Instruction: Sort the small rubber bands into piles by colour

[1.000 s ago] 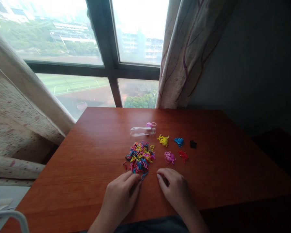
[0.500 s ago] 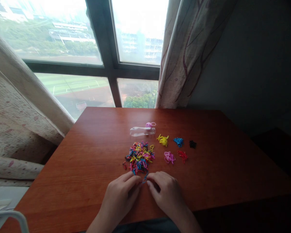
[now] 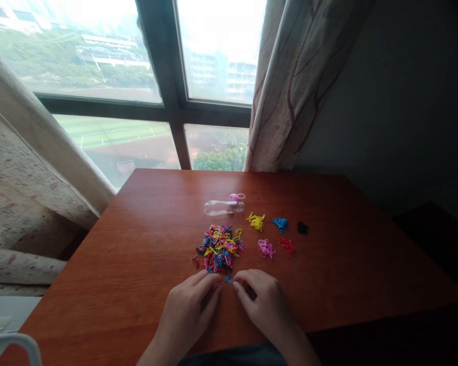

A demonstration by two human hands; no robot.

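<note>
A small blue rubber band lies between my two hands, just in front of a mixed heap of coloured rubber bands. My right hand has its thumb and index finger at one end of that blue band, seeming to pinch it. On the other side, my left hand rests with curled fingers, its thumb and index tip slightly apart and no band visible in them. Sorted to the right are small piles of yellow bands, blue bands, black bands, pink bands and red bands.
Behind the heap a clear plastic bottle lies on its side, with a pink cap by its neck. The wooden table ends at a window between curtains. A white curved rail stands at lower left.
The blue band, drawn out between both hands before, now sits bunched nearer my right fingertips. My left fingertips have come slightly away from it.
</note>
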